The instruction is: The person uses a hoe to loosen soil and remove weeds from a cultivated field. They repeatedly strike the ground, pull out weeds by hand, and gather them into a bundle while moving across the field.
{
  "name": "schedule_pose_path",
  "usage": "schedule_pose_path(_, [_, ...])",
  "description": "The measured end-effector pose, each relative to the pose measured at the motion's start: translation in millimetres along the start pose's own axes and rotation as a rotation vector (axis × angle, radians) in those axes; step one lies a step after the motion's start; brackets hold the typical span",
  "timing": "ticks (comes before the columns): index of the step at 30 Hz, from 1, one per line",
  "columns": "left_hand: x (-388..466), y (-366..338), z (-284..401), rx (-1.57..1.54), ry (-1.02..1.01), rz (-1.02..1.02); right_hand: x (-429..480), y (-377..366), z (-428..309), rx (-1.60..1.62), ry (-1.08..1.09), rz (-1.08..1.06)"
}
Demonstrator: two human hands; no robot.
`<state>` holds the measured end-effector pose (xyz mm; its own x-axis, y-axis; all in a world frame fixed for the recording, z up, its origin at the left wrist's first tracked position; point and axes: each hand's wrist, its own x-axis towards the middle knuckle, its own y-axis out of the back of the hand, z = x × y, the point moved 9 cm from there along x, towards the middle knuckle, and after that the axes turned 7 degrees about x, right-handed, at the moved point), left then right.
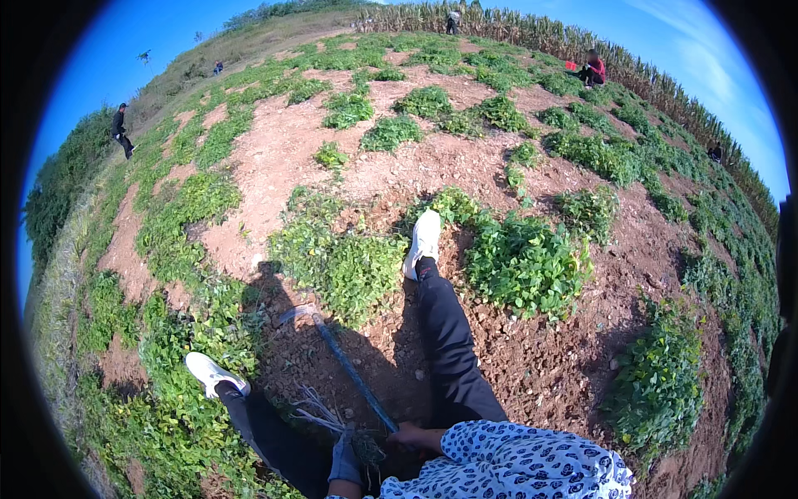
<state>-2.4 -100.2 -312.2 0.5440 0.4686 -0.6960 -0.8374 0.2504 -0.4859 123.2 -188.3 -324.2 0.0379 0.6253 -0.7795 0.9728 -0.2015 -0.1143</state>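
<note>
My left hand (346,458), in a grey-blue glove, is closed around a bundle of pale stalks or roots (321,411) at the bottom centre. Beside it my right hand (408,435), bare, grips the near end of the blue handle of a hoe (352,371). The hoe's pale metal head (299,312) lies on reddish soil between my spread legs, next to a leafy green plant (365,271). Some dark, fibrous plant matter (368,449) hangs by the gloved hand. My fingers are partly in shadow.
Leafy mounds (530,265) stand around my white shoes (425,240). Loose, stony soil (542,355) lies to the right. Several people are far off, one in red sitting (595,68) near a red container (570,65). Tall dry crops (536,30) line the field's edge.
</note>
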Motion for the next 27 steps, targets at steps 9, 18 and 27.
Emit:
schedule_pose_path(9, [27.6,43.3,-26.6,0.197,-0.023,0.134,-1.4,-1.9,-4.8,0.08,0.073,-0.018])
schedule_pose_path(18, [6.7,27.6,-21.5,0.217,0.029,0.154,-5.0,-5.0,-5.7,0.134,0.086,-0.034])
schedule_pose_path(27, [-6.3,13.8,-13.0,0.163,-0.024,0.168,-6.1,-2.4,-8.6,0.104,0.118,-0.01])
